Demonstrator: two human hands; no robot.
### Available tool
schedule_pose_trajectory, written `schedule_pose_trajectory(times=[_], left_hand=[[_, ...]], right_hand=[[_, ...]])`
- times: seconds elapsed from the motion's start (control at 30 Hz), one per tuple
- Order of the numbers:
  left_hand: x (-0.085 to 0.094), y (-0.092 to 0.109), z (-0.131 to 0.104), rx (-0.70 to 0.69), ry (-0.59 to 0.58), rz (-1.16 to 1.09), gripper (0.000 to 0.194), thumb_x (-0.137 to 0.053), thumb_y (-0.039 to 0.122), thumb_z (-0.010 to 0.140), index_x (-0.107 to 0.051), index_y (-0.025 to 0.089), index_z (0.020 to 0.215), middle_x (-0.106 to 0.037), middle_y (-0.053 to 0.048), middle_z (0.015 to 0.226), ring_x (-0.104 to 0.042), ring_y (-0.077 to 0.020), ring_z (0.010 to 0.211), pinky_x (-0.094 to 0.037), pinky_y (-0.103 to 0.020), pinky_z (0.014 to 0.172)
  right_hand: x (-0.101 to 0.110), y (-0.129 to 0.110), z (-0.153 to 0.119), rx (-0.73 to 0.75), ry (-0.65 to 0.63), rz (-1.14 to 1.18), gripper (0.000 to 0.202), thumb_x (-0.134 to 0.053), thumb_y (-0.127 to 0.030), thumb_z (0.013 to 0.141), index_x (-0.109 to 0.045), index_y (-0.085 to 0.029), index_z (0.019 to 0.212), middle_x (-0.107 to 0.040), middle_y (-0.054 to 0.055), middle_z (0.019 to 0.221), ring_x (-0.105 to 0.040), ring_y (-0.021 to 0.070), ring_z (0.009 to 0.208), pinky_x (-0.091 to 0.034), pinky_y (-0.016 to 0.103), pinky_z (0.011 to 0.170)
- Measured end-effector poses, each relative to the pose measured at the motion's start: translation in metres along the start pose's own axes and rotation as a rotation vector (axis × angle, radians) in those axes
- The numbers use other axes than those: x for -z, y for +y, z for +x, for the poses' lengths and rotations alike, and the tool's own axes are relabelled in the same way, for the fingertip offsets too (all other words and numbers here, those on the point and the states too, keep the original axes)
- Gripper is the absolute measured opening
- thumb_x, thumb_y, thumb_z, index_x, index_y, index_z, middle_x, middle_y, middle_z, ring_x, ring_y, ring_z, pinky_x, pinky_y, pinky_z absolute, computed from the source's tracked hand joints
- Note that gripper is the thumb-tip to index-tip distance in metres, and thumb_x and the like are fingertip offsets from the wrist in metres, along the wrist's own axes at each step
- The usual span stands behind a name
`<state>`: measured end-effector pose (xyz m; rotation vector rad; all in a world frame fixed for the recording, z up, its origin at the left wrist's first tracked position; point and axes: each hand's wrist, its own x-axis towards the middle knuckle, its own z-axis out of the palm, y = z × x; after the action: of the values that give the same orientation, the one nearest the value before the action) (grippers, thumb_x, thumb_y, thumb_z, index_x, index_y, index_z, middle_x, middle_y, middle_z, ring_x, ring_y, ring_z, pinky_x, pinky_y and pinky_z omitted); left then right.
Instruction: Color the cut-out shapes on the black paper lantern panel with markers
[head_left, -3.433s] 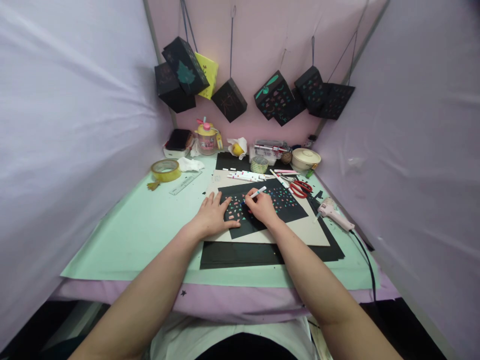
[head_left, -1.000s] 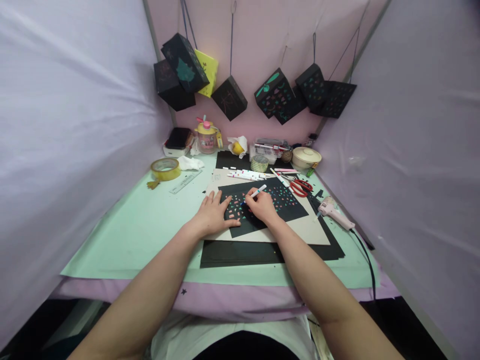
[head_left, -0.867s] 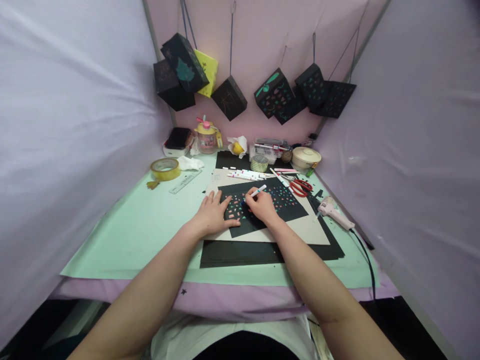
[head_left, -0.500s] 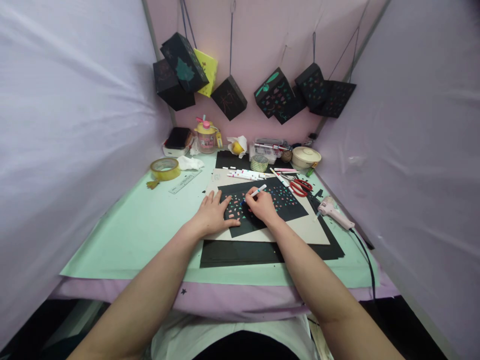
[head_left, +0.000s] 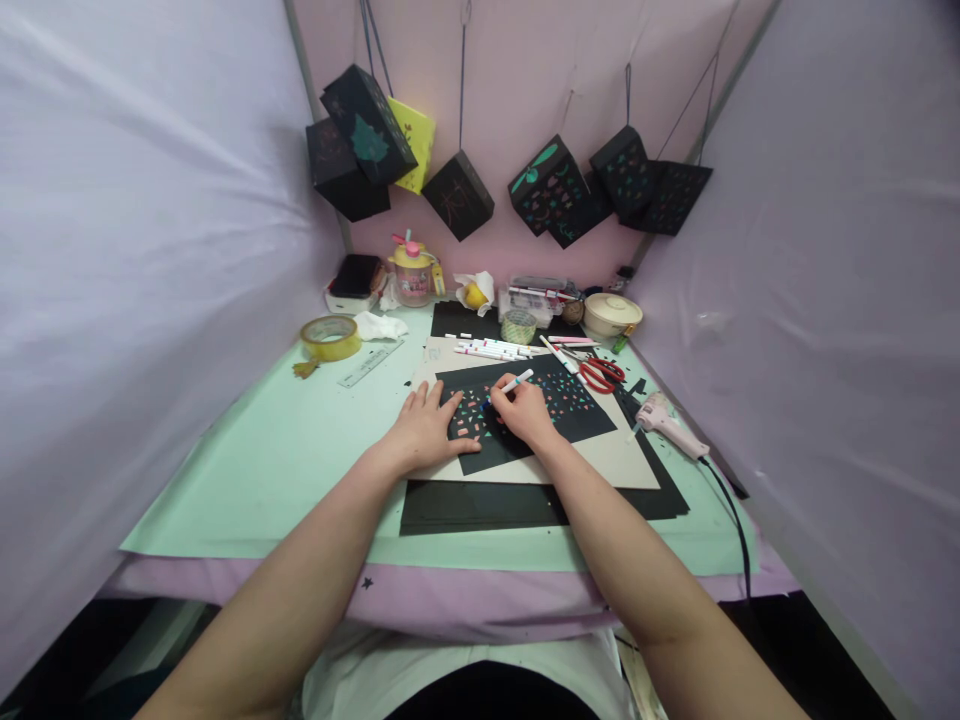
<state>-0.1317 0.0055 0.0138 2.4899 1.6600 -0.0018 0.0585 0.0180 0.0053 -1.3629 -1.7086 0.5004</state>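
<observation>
- While L hand (head_left: 426, 432) lies, fingers apart, on L end of black rectangular paper sheet (head_left: 583, 408) w/ small multicoloured shapes, R hand (head_left: 526, 412) has fingers clamped on slim white plastic marker (head_left: 519, 381), tip at sheet.
- Sheet: on pale grey board (head_left: 631, 468), R of ctr, betw. near & far edges of mint-green bench (head_left: 277, 480).
- Handling (est.): sheet light, bendy, creasable; hold by corners. Marker light, stiff; grip near tip.

Mint-green tabletop (head_left: 247, 450) | left — yellow tape roll (head_left: 334, 350), ruler (head_left: 371, 363), white tissue (head_left: 380, 326) | centre: black sheets (head_left: 480, 508) | right — pale glue gun (head_left: 672, 429)
</observation>
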Motion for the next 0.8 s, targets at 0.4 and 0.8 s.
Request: schedule_pose_trajectory(times=[0.4, 0.8], left_hand=[[0.0011, 0.0008, -0.0005, 0.003, -0.004, 0.005, 0.099, -0.042, 0.083, 0.069, -0.025, 0.023, 0.147, -0.013, -0.012, 0.155, -0.007, -0.0372, 0.14, -0.013, -0.046, 0.11], [0.0011, 0.0003, -0.0005, 0.0, -0.007, -0.003, 0.101, -0.042, 0.083, 0.069, -0.024, 0.022, 0.147, -0.013, -0.013, 0.154, -0.006, -0.0378, 0.14, -0.013, -0.046, 0.11]], right_hand=[[0.0001, -0.0008, 0.0004, 0.009, 0.005, -0.023, 0.019, -0.049, -0.031, 0.079, -0.052, -0.021, 0.063, -0.049, -0.005, 0.048, -0.049, 0.0115, 0.048, -0.034, 0.021, 0.052], [0.0002, -0.0015, -0.0004, 0.003, 0.012, -0.013, 0.018, -0.05, -0.029, 0.076, -0.05, -0.02, 0.061, -0.048, -0.005, 0.048, -0.046, 0.0104, 0.047, -0.032, 0.021, 0.05]])
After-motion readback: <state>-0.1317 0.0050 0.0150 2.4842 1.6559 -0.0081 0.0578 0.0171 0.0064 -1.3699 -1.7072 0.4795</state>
